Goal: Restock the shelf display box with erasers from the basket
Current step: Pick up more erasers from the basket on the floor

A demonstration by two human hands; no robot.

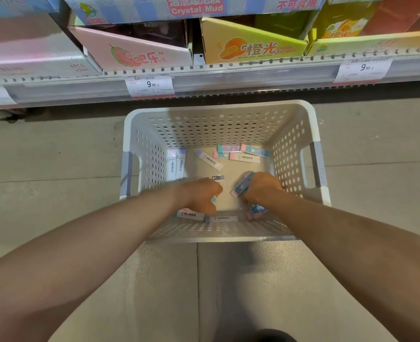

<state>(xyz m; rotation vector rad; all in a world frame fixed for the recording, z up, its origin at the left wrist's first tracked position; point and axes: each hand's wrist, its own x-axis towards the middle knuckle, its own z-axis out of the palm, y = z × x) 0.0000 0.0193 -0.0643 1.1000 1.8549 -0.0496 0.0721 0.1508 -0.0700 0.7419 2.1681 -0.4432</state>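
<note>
A white perforated basket (218, 108) stands on the floor below the shelf. Several pastel erasers lie on its bottom: a cluster (243, 154) at the far right, two upright ones (176, 166) against the left wall, more along the near wall (220, 219). Both my hands are down inside the basket. My left hand (201, 195) is curled, with a teal eraser end showing under its fingers. My right hand (263, 187) grips a bundle of erasers (242, 185). Which shelf box takes the erasers I cannot tell.
The shelf edge (228, 75) runs across the top with price tags marked 9.90. On it stand a pink box (139, 54), an orange-yellow box (250, 45) and a green box (366, 40). Grey floor tiles surround the basket.
</note>
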